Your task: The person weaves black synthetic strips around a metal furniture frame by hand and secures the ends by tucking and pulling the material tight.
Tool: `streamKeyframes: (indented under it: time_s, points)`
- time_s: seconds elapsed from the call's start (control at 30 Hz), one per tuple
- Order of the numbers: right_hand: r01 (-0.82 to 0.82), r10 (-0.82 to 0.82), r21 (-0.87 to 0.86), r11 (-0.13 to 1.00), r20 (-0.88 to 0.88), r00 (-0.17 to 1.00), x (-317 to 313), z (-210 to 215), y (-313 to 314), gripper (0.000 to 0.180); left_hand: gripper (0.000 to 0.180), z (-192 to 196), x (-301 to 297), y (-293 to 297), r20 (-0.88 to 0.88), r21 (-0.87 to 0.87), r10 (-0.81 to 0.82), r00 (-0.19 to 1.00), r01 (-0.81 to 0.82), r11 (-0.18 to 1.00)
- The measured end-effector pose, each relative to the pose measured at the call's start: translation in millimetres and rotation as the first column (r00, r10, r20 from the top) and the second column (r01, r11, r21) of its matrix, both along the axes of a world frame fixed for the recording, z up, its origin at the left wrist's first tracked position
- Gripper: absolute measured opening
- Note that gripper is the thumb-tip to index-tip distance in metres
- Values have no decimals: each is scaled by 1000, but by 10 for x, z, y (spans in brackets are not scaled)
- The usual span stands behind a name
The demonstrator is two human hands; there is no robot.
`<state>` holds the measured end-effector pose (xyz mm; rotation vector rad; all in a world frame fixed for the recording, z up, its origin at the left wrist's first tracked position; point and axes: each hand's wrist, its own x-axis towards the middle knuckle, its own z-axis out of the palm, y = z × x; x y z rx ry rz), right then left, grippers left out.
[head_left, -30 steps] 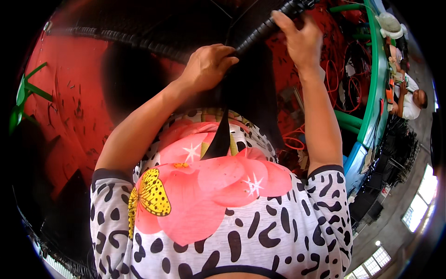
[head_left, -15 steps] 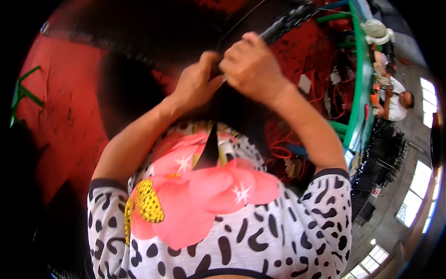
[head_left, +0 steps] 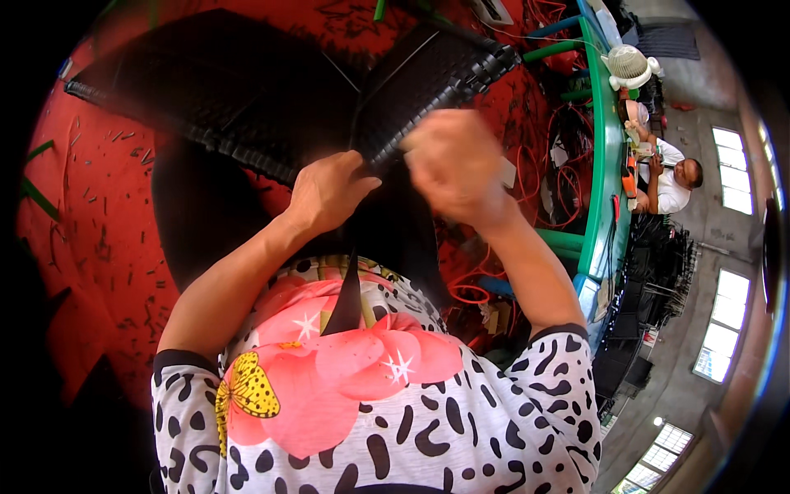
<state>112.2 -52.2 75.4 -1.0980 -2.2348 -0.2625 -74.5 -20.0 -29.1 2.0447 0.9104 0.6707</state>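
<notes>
Pinching one black woven piece (head_left: 436, 78), one left hand (head_left: 329, 189), one right hand (head_left: 457, 160) nearby, blurred, its grip unclear.

The black woven panel (head_left: 420, 78) looks like glossy plastic, bumpy along the edge; the spotted shirt (head_left: 387, 420) is matt cloth, the green frame (head_left: 598, 148) smooth and shiny

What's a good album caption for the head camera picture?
Left hand at a woven black piece, blurred right hand close by, red floor below.

The right hand (head_left: 455, 163) is blurred, its fingers indistinct. Under the left hand (head_left: 331, 191), part of the black woven piece (head_left: 292, 86) is hidden.
</notes>
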Motion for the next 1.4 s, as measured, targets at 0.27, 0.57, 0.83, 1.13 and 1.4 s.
streamKeyframes:
  time_s: [0.27,0.57,0.83,1.13,1.4]
  points:
    - [338,-363,-141,931,-232,903,404,123,163,21,32,112,26,12,-130,-45,-8,991,2,999]
    - [150,-253,-233,961,-519,816,505,12,36,16,28,32,111,-65,-257,33,-10,966,19,999]
    - [277,-327,-176,944,-428,842,290,2,135,36,27,10,124,-83,-250,13,7,968,-4,1000]
    - [150,-273,-266,952,-520,809,406,-101,54,15,26,-8,115,-99,-237,23,-2,972,8,1000]
    - [128,-364,-410,903,-574,733,363,-52,7,18,25,-14,79,-63,-263,9,-48,964,52,999]
